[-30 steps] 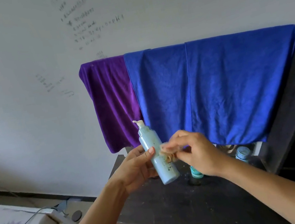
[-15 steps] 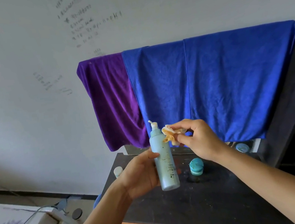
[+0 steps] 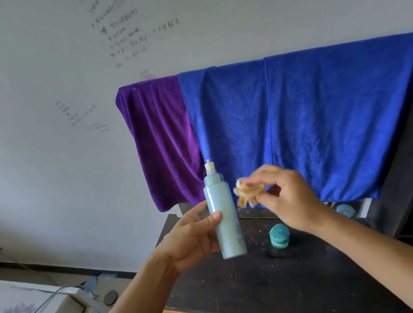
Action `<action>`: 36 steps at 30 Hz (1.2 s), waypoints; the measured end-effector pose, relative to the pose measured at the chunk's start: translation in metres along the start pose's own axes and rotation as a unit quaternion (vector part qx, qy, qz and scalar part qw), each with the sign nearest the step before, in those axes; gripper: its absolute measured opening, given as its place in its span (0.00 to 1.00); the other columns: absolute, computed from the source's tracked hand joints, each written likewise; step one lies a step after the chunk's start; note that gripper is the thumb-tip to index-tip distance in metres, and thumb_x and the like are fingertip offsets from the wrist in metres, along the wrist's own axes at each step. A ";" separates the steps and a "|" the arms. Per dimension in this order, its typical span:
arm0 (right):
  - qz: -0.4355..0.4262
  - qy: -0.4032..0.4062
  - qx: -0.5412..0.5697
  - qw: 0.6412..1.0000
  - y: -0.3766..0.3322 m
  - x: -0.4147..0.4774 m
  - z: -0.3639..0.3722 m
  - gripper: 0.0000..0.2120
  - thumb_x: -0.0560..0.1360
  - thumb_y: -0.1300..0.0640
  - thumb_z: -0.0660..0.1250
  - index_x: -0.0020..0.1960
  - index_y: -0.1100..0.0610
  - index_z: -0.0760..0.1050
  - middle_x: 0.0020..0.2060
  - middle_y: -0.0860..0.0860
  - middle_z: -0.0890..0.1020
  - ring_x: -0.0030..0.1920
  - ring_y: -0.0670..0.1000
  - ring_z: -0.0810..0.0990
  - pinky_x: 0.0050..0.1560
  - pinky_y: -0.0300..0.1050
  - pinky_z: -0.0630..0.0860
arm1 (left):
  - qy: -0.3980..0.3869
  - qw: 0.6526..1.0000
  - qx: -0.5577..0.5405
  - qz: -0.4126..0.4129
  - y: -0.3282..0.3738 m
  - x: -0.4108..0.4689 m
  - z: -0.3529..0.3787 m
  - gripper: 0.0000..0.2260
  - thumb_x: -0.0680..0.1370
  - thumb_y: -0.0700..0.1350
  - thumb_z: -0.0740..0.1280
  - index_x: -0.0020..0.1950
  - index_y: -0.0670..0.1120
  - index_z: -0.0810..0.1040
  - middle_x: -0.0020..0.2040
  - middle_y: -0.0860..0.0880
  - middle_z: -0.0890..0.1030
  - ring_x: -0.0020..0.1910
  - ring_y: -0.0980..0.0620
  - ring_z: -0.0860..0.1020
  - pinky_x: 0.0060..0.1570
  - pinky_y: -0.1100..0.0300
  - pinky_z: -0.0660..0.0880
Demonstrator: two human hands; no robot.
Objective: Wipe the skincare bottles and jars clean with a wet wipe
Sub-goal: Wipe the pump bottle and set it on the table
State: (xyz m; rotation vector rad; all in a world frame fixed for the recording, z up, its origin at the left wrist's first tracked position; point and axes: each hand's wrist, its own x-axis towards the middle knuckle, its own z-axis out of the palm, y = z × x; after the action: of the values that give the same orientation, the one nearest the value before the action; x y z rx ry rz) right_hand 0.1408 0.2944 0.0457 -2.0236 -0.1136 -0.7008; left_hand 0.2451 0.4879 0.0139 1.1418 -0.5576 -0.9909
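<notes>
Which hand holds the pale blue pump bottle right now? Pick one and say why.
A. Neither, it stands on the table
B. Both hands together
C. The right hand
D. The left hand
D. The left hand wraps the pump bottle upright above the dark table, while the right hand pinches a crumpled wipe beside it.

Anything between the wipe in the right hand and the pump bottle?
Nothing: in the head view a narrow open gap separates the wet wipe from the pump bottle, with only blue towel behind.
</notes>
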 end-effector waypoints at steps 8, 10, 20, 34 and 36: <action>-0.054 -0.120 -0.091 0.987 0.004 -0.029 0.022 0.15 0.73 0.67 0.69 0.53 0.50 0.82 0.44 0.46 0.77 0.44 0.44 0.80 0.47 0.37 0.77 | 0.038 0.998 -0.018 0.036 0.009 0.002 0.001 0.34 0.67 0.50 0.78 0.67 0.38 0.70 0.61 0.34 0.76 0.57 0.36 0.77 0.54 0.40 0.76; -0.041 -0.169 -0.096 0.980 0.005 -0.048 0.021 0.14 0.72 0.66 0.69 0.51 0.49 0.82 0.43 0.43 0.78 0.43 0.44 0.80 0.46 0.36 0.76 | 0.058 0.997 -0.034 0.037 0.009 -0.002 -0.007 0.33 0.65 0.50 0.79 0.66 0.42 0.71 0.62 0.33 0.76 0.57 0.35 0.77 0.53 0.39 0.76; 0.011 -0.004 -0.051 0.999 0.004 0.011 0.018 0.18 0.73 0.69 0.66 0.58 0.52 0.79 0.47 0.47 0.79 0.43 0.46 0.82 0.46 0.39 0.79 | 0.054 0.998 -0.023 -0.034 -0.002 0.006 0.022 0.24 0.76 0.48 0.66 0.69 0.40 0.68 0.57 0.38 0.79 0.58 0.35 0.77 0.62 0.37 0.71; -0.036 -0.120 -0.054 0.991 -0.001 -0.028 0.015 0.16 0.73 0.69 0.66 0.56 0.55 0.80 0.46 0.47 0.76 0.40 0.42 0.81 0.44 0.31 0.74 | 0.054 0.997 -0.051 0.001 0.004 -0.006 -0.008 0.24 0.74 0.40 0.67 0.70 0.42 0.68 0.60 0.37 0.78 0.54 0.40 0.79 0.51 0.44 0.77; -0.023 -0.049 -0.036 0.998 -0.009 -0.010 0.011 0.13 0.73 0.64 0.69 0.56 0.55 0.80 0.45 0.47 0.76 0.40 0.42 0.80 0.41 0.28 0.73 | 0.048 0.998 -0.036 -0.001 0.000 -0.003 -0.003 0.23 0.74 0.40 0.67 0.69 0.43 0.69 0.59 0.39 0.78 0.54 0.41 0.79 0.52 0.44 0.77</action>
State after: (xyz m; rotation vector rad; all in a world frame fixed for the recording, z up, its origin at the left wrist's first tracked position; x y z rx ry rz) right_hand 0.1344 0.3104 0.0432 -2.1311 -0.1957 -0.6418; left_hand 0.2461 0.4920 0.0135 1.1194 -0.4407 -0.9448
